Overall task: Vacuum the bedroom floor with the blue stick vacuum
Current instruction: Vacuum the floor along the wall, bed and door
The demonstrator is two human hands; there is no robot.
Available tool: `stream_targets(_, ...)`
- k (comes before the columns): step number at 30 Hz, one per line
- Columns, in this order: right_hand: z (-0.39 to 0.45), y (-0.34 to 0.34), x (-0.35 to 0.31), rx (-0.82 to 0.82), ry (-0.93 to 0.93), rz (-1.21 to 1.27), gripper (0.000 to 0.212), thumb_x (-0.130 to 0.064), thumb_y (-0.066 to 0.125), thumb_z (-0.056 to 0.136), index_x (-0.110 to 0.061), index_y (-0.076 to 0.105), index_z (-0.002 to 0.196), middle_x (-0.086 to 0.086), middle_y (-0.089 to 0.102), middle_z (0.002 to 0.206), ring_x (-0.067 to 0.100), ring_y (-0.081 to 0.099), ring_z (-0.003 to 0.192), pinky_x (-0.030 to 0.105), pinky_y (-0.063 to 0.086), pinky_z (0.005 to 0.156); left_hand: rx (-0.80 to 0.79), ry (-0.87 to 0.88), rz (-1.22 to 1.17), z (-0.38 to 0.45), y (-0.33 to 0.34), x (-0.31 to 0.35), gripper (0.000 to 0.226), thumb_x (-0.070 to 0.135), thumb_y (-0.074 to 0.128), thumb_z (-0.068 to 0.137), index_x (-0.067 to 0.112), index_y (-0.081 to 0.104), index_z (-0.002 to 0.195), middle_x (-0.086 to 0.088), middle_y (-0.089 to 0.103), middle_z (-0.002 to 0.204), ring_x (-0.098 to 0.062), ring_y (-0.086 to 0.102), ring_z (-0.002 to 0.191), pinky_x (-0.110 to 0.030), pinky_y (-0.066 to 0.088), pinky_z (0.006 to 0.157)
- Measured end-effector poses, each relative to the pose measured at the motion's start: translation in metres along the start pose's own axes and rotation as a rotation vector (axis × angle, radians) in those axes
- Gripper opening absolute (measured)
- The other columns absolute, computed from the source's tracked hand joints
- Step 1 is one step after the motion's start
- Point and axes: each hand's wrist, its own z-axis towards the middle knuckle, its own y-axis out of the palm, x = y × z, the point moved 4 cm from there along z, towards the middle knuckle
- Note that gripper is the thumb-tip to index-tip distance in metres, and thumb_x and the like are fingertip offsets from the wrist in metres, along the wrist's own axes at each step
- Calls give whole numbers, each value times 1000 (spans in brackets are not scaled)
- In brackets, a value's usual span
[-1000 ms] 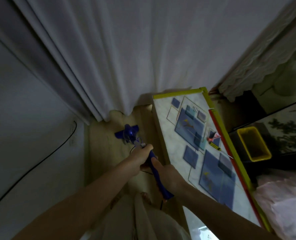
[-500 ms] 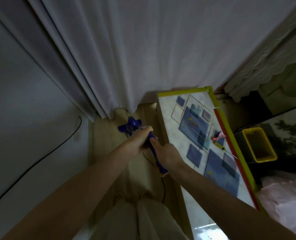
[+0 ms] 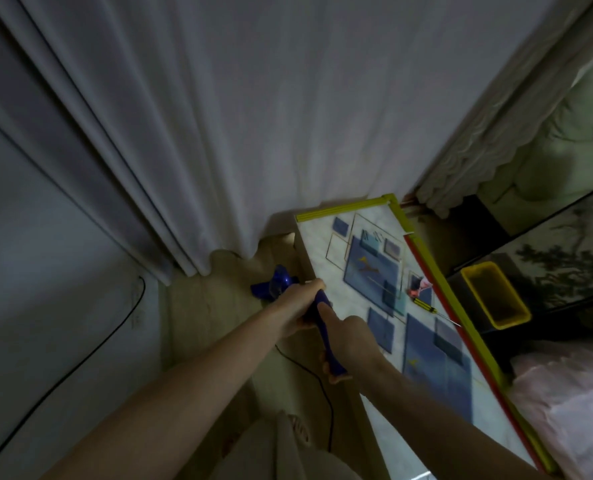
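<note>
Both forearms bare, no sleeves, watch or rings visible on left hand [image 3: 297, 311] or right hand [image 3: 348, 336]; pale light-coloured trousers [image 3: 288, 459], bare toes [image 3: 298, 429] showing below.

Head-worn view, steeply down, close.

A home bedroom: long curtains [image 3: 219, 133], pink bedding [image 3: 572, 403], wooden floor [image 3: 201, 323].
</note>
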Motion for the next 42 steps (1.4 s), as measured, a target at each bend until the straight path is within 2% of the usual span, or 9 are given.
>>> stream_targets(4, 15, 24, -7, -6, 17, -48, 46, -47, 38, 101, -4, 52, 91, 5, 53, 64, 6, 48, 34, 12, 34, 31, 55, 3, 39, 19, -23, 6, 11, 19, 54, 95, 9, 54, 97, -12, 62, 88, -22, 61, 80, -38, 52, 87)
stream_targets(8, 39, 41, -27, -34, -30, -69, 43, -45, 35, 103, -6, 47, 89, 3, 47, 64, 2, 43, 28, 11, 29, 28, 120, 21, 61, 43, -42, 25, 27, 25, 57, 94, 4, 55, 112, -12, 65, 87, -23, 62, 76, -38, 53, 87)
stream_targets(11, 60, 43, -43, -54, -27, -58, 45, -44, 35, 103, -3, 50, 93, 4, 48, 64, 6, 46, 37, 11, 28, 27, 145, 54, 64, 63, -49, 42, 38, 27, 58, 93, 0, 55, 120, -11, 65, 79, -22, 62, 68, -36, 54, 80)
stream_targets(14, 75, 42, -45, -81, -13, -64, 48, -48, 35, 102, -3, 51, 95, 4, 50, 62, 2, 42, 25, 10, 27, 27, 158, 77, 96, 74, -49, 49, 32, 26, 56, 95, 2, 55, 116, -11, 65, 78, -22, 62, 67, -38, 54, 82)
stream_targets(21, 67, 27, -21, -129, 60, 4, 48, -48, 34, 102, -4, 51, 96, 3, 53, 63, 2, 45, 26, 11, 33, 32, 83, 9, 187, 60, -37, 36, 17, 24, 55, 95, 7, 58, 95, -12, 68, 86, -25, 66, 86, -38, 54, 91)
stream_targets(26, 83, 31, -39, -127, -19, -28, 48, -47, 32, 103, -2, 50, 101, 4, 51, 63, 1, 43, 24, 10, 30, 29, 120, 35, 170, 71, -42, 51, 17, 23, 55, 95, 7, 56, 92, -12, 67, 85, -24, 64, 80, -39, 54, 92)
stream_targets(33, 99, 13, -36, -115, -15, -115, 50, -51, 33, 101, -3, 49, 101, 5, 53, 67, 10, 49, 44, 10, 30, 30, 87, 26, 182, 83, -26, 56, 27, 23, 54, 95, 5, 54, 115, -11, 67, 82, -21, 65, 71, -31, 56, 71)
stream_targets(38, 92, -10, -16, -120, -19, -128, 50, -50, 34, 102, -3, 50, 94, 6, 54, 62, 8, 49, 33, 14, 36, 34, 90, 28, 182, 80, -8, 39, 20, 24, 53, 95, 8, 54, 106, -12, 69, 88, -25, 66, 86, -39, 56, 86)
stream_targets(42, 104, -19, -13, -101, -49, -116, 50, -51, 34, 101, -6, 49, 83, 7, 55, 61, 12, 51, 37, 19, 42, 37, 132, 54, 189, 88, 3, 41, 19, 23, 51, 97, 8, 56, 86, -10, 66, 83, -26, 63, 88, -42, 53, 91)
